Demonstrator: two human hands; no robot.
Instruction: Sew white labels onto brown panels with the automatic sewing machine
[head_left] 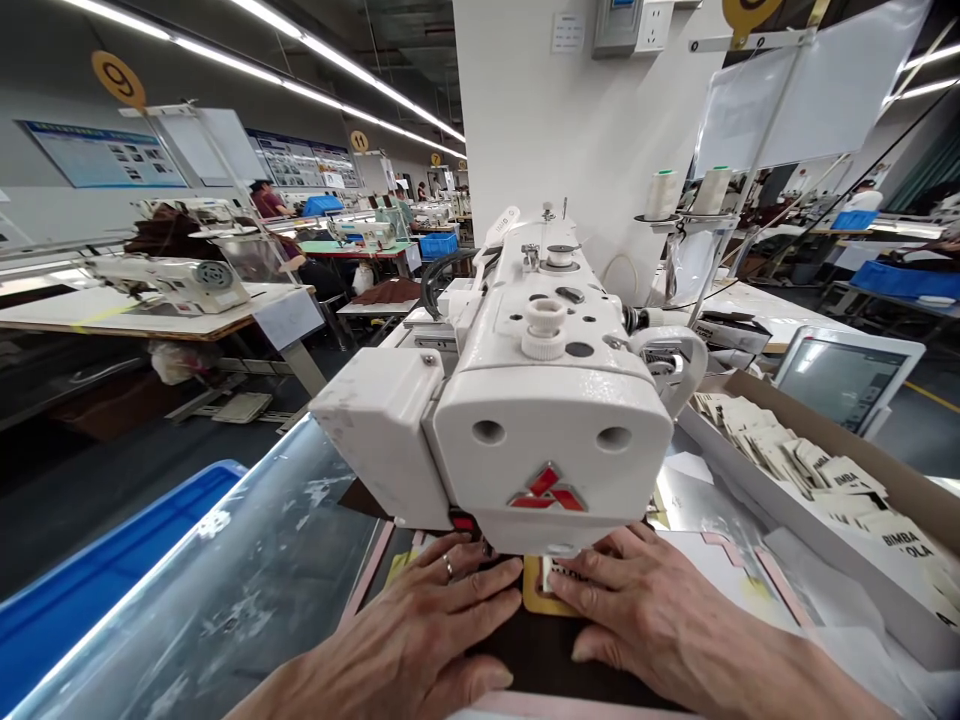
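Observation:
Under the head of a white sewing machine (pixel 551 430) lies a piece of dark brown fabric (pixel 544 655). My left hand (pixel 435 620) rests flat on it, fingers spread, a ring on one finger. Flat on the other side is my right hand (pixel 641 590), its fingertips touching a yellow frame (pixel 551 602) that surrounds a white label (pixel 559 578) with dark lettering. Part of that label is hidden by my right fingers and the machine head. The needle area cannot be seen behind the head. Neither hand grasps anything.
To the right, a long cardboard box (pixel 825 580) holds many printed white labels (pixel 847 485). A tablet-like screen (pixel 844 370) stands behind it. Thread cones (pixel 661 195) sit on a stand at the back. A blue bin (pixel 127 580) is at the lower left, beside the table edge.

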